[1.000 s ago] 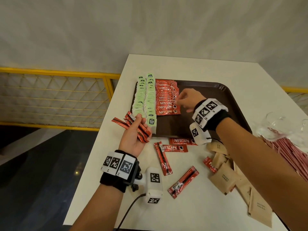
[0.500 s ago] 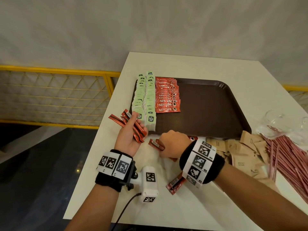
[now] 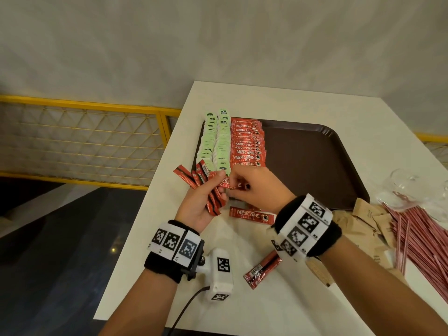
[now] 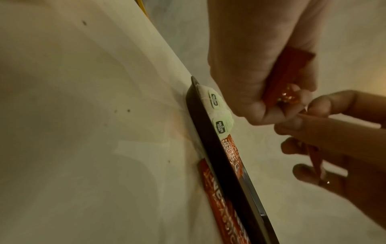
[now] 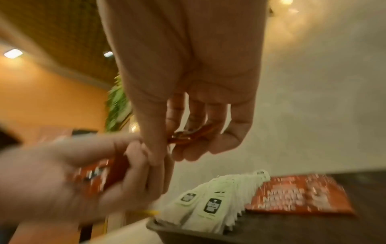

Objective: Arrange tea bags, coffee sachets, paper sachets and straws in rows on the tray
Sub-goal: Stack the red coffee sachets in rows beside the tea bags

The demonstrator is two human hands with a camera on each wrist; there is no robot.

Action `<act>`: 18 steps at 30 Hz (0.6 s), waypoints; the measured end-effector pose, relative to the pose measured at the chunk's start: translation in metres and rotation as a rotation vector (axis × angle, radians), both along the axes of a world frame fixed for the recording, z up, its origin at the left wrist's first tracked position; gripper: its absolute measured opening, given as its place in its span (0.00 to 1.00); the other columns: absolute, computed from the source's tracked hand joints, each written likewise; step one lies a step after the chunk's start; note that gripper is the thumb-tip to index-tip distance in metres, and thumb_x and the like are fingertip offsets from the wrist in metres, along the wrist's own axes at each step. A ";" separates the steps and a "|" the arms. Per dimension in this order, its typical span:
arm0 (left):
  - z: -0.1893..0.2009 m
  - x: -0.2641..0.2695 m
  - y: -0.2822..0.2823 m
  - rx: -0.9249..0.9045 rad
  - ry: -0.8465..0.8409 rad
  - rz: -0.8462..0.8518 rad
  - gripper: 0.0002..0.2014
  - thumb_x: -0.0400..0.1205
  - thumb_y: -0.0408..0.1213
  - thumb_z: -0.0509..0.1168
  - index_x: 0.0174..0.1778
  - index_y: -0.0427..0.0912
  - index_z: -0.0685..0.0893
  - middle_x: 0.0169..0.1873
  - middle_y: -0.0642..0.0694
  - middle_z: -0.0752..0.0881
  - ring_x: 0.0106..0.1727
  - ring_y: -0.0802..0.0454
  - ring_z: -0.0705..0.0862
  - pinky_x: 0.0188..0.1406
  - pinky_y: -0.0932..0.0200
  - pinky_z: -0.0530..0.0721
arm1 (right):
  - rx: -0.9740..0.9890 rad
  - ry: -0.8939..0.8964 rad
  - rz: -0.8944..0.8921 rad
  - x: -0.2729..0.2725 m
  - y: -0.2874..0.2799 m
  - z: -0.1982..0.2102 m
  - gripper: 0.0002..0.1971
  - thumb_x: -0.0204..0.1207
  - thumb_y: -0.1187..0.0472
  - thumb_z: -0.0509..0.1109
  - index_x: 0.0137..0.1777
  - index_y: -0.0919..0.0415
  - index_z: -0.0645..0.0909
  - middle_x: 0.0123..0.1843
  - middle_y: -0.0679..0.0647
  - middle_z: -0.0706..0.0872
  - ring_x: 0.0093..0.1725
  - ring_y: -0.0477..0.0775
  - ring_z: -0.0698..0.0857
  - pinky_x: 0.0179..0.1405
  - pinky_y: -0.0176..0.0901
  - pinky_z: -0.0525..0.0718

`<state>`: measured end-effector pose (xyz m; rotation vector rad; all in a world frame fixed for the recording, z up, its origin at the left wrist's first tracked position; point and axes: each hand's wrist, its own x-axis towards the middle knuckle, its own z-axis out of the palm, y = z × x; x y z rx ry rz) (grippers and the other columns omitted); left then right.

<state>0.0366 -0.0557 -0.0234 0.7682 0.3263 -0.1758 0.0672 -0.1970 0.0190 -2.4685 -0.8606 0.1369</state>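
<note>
Left grip [image 3: 202, 204] holds sachet fan [image 3: 197, 180], diagonal; right grip [image 3: 257, 187] pinches crosswise coffee sachet [image 3: 228, 185].

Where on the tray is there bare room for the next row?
The tray is bare from the coffee sachet row rightward to its right rim. Its left side is packed with tea bags. On the table, brown paper sachets and straws crowd the near right.

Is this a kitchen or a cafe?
Probably a cafe or canteen: a brown serving tray with rows of coffee sachets and tea bags, straws heaped on the white table.
</note>
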 end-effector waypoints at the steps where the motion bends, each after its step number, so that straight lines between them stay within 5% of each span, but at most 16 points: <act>1: 0.001 0.001 0.001 -0.025 0.010 0.023 0.04 0.78 0.33 0.67 0.48 0.42 0.83 0.29 0.48 0.83 0.23 0.60 0.78 0.19 0.68 0.78 | 0.124 0.134 -0.041 0.003 -0.004 0.001 0.07 0.75 0.60 0.73 0.44 0.55 0.75 0.42 0.45 0.82 0.41 0.45 0.81 0.42 0.36 0.80; 4: -0.001 0.004 0.004 -0.047 0.037 0.087 0.02 0.80 0.33 0.66 0.47 0.44 0.83 0.29 0.49 0.83 0.24 0.60 0.79 0.22 0.68 0.80 | 0.552 0.621 -0.221 0.010 -0.016 0.005 0.07 0.74 0.67 0.72 0.49 0.61 0.78 0.41 0.51 0.85 0.35 0.44 0.87 0.33 0.32 0.85; 7: -0.004 0.006 0.001 -0.031 0.056 0.095 0.04 0.79 0.35 0.68 0.48 0.44 0.83 0.28 0.50 0.82 0.24 0.60 0.79 0.22 0.68 0.81 | 0.613 0.809 -0.295 0.020 -0.024 0.007 0.06 0.74 0.71 0.70 0.51 0.66 0.79 0.41 0.59 0.87 0.36 0.49 0.89 0.34 0.35 0.88; 11: -0.006 0.008 0.000 -0.050 0.056 0.096 0.14 0.73 0.39 0.70 0.54 0.43 0.82 0.30 0.50 0.83 0.24 0.60 0.80 0.24 0.67 0.81 | 0.553 0.822 -0.325 0.039 -0.039 0.009 0.04 0.73 0.70 0.72 0.46 0.64 0.84 0.41 0.57 0.88 0.39 0.49 0.88 0.39 0.39 0.89; 15: -0.010 0.011 0.008 -0.025 0.058 0.146 0.04 0.80 0.39 0.67 0.47 0.43 0.81 0.34 0.50 0.82 0.25 0.60 0.79 0.23 0.67 0.80 | 0.507 0.717 -0.561 0.074 -0.058 0.002 0.04 0.73 0.69 0.73 0.42 0.59 0.85 0.37 0.53 0.85 0.37 0.47 0.81 0.38 0.40 0.84; 18: -0.013 0.010 0.012 0.032 0.070 0.121 0.08 0.77 0.42 0.68 0.47 0.44 0.80 0.32 0.50 0.81 0.27 0.58 0.78 0.20 0.66 0.79 | 0.237 0.654 -0.603 0.095 -0.064 -0.006 0.03 0.73 0.67 0.73 0.43 0.60 0.85 0.36 0.53 0.84 0.36 0.47 0.81 0.38 0.40 0.82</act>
